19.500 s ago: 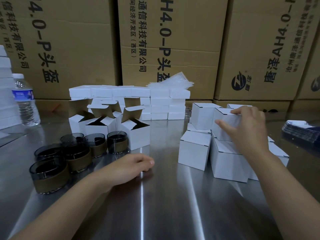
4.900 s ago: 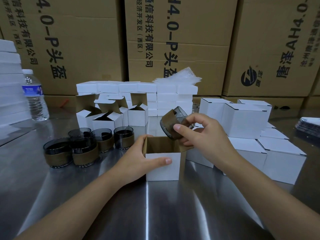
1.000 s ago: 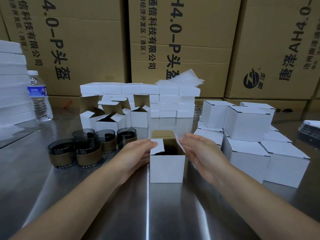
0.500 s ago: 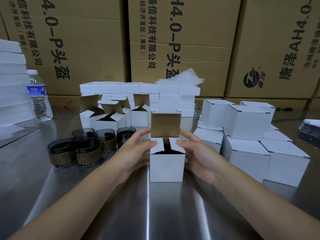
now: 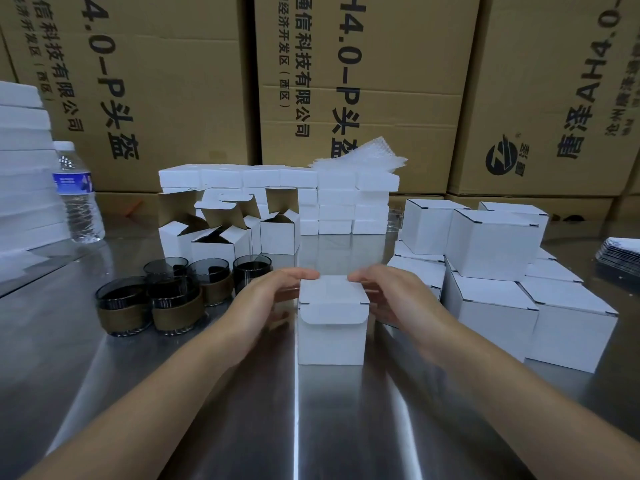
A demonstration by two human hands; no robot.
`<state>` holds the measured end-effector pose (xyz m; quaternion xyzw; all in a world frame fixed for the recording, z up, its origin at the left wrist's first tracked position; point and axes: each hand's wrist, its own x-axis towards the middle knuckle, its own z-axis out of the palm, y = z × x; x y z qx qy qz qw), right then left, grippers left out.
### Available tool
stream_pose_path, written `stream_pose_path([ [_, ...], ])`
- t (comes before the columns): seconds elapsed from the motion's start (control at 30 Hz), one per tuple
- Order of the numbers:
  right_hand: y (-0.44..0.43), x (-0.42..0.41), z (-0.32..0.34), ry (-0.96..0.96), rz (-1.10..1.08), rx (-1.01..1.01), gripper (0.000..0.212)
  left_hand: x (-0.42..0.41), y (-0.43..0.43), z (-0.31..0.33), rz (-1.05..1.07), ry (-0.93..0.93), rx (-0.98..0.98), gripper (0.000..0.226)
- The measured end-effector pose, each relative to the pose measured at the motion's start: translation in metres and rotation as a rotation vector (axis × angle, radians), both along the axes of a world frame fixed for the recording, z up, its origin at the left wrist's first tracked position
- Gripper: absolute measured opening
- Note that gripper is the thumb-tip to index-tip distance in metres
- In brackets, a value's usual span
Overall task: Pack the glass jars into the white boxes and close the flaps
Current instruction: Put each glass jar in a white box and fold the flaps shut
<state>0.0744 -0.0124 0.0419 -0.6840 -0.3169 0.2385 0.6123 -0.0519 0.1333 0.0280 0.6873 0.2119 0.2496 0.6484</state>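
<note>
A reflective steel table (image 5: pixel 104 393) runs up to a wall of large brown printed cartons (image 5: pixel 363 81).

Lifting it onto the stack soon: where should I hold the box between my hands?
Grip the box by its flat left and right walls, coming in from the sides. Its tuck flap hangs loose over the front, so a front or top hold would likely disturb the lid.

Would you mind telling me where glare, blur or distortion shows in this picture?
Head view: a glare streak runs down the table in front of the box; the right hand looks motion-blurred; the wide lens tilts the cartons at the edges.
</note>
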Motion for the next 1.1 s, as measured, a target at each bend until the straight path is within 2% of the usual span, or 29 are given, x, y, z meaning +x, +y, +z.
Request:
stream_pose_path([
  [0.1, -0.005, 0.003, 0.002, -0.383, 0.034, -0.073, 0.010, -0.004, -0.004, 0.000, 0.011, -0.022, 0.157, 0.019],
  [0.27, -0.010, 0.003, 0.006, -0.551, 0.173, -0.049, 0.010, -0.012, -0.005, 0.010, -0.006, -0.022, 0.411, 0.032],
  [0.37, -0.016, 0.004, 0.009, -0.683, 0.187, -0.104, 0.034, -0.017, -0.006, 0.013, 0.018, -0.030, 0.670, 0.030],
  [0.43, -0.018, 0.006, 0.010, -0.784, 0.227, -0.172, 0.050, -0.019, -0.009, 0.015, 0.035, 0.001, 0.876, 0.019],
  [0.47, -0.019, 0.007, 0.011, -0.803, 0.257, -0.189, 0.052, -0.021, -0.010, 0.016, 0.033, 0.006, 0.913, 0.011],
  [0.5, -0.020, 0.008, 0.012, -0.796, 0.289, -0.193, 0.051, -0.022, -0.011, 0.018, 0.018, 0.010, 0.921, 0.008],
  [0.57, -0.021, 0.010, 0.013, -0.769, 0.340, -0.185, 0.047, -0.026, -0.011, 0.021, -0.036, 0.051, 0.916, 0.029],
  [0.67, -0.021, 0.013, 0.013, -0.777, 0.346, -0.174, 0.043, -0.030, -0.008, 0.027, -0.125, 0.160, 0.881, 0.042],
  [0.97, -0.020, 0.011, 0.013, -0.708, 0.263, -0.101, 0.034, -0.027, 0.000, 0.025, -0.118, 0.066, 0.653, 0.033],
  [1.1, -0.021, 0.011, 0.014, -0.690, 0.277, -0.088, 0.025, -0.027, -0.001, 0.025, -0.116, 0.042, 0.633, 0.029],
])
